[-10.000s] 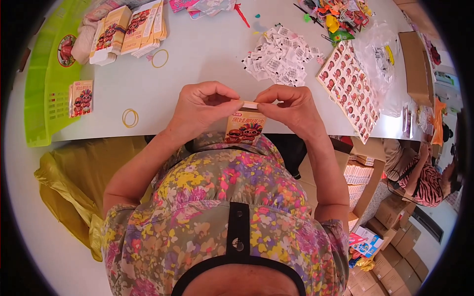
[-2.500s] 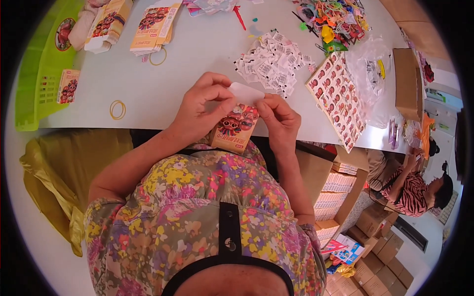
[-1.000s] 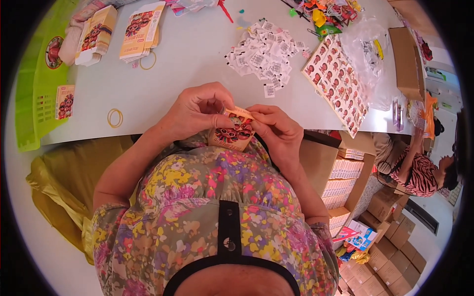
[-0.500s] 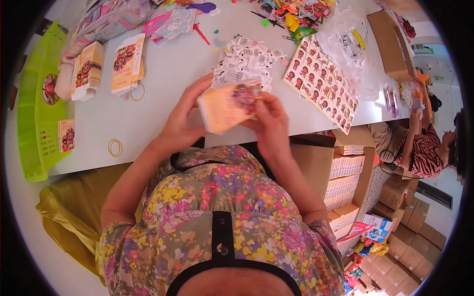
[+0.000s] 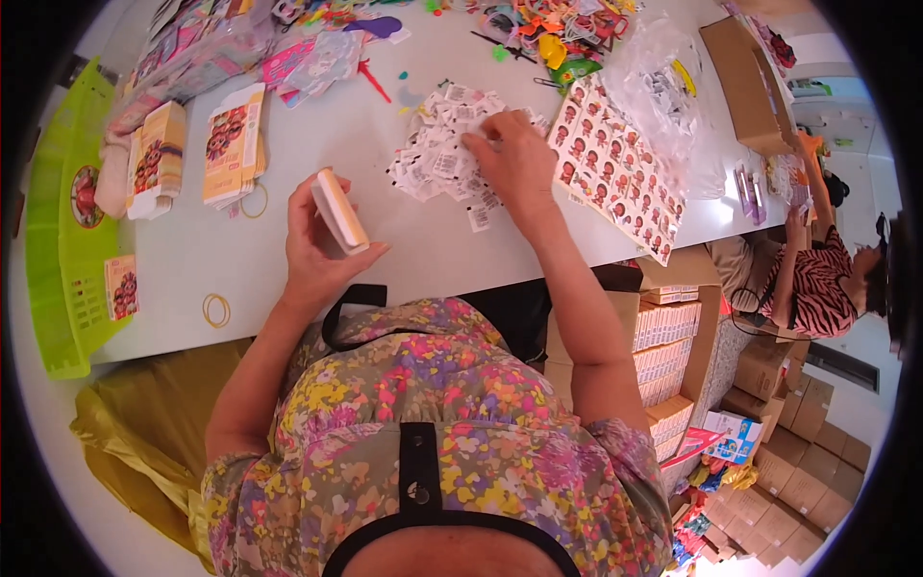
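In my left hand [image 5: 310, 252] is a small cream-and-orange carton box [image 5: 340, 213], gripped between thumb and fingers. It is tilted over the table with a narrow pale side turned up. My right hand [image 5: 519, 163] reaches over the right part of a loose pile of small white printed packets [image 5: 433, 154]. Its thumb and fingers are bent together at the pile, and whatever lies between the tips is hidden. Beside this hand lies a stack of sticker sheets [image 5: 615, 159] printed with rows of small cartoon figures.
Two stacks of flat cartons [image 5: 234, 144] and a green plastic basket [image 5: 67, 240] are at the left, near rubber bands [image 5: 216, 310]. Colourful small toys [image 5: 553, 38] and a clear plastic bag [image 5: 659, 77] lie at the back. An open cardboard box [image 5: 668, 337] of packed cartons stands at the right. Another person [image 5: 812, 279] sits beyond.
The carton was between both hands; now only my left hand holds it, tipped on edge and further left. My right hand has let go and moved up to the packet pile.
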`<state>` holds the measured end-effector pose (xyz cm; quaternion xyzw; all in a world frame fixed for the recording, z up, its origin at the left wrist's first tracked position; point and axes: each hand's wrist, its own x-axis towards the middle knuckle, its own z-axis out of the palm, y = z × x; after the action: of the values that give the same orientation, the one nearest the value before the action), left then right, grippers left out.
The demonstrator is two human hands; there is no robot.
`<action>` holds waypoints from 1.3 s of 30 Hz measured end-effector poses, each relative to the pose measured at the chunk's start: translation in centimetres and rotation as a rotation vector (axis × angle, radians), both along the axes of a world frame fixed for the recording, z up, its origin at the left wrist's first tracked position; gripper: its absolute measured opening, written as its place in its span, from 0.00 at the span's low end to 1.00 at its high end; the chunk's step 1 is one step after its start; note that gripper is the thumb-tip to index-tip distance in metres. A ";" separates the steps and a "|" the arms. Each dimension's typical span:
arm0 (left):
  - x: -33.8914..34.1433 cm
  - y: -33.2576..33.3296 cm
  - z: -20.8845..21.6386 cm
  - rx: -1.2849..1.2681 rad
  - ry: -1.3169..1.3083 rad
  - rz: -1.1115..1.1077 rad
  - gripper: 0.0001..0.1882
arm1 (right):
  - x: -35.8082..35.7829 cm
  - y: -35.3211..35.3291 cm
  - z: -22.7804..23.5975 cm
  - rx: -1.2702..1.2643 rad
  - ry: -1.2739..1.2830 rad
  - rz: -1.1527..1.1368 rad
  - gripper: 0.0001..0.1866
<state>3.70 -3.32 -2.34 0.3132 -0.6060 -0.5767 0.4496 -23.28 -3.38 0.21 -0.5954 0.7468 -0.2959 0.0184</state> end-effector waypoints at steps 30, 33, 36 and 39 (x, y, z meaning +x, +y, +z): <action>-0.1 -0.4 0.5 -0.199 -0.102 0.021 0.47 | 7.4 -15.4 3.4 -0.035 0.039 0.661 0.10; -0.1 -0.5 0.6 -0.189 -0.111 0.012 0.46 | 8.0 -15.1 3.1 -0.039 0.135 0.670 0.10; -0.1 -0.6 0.7 -0.179 -0.091 0.001 0.45 | 8.8 -15.4 2.9 -0.152 0.201 0.657 0.09; -0.2 -0.6 0.8 -0.165 -0.069 0.000 0.45 | 10.9 -15.6 2.1 -0.190 0.273 0.663 0.06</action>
<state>3.54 -3.89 -1.55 0.2945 -0.6666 -0.5136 0.4529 -12.38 -18.98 2.31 -0.8379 0.4782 -0.2599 -0.0420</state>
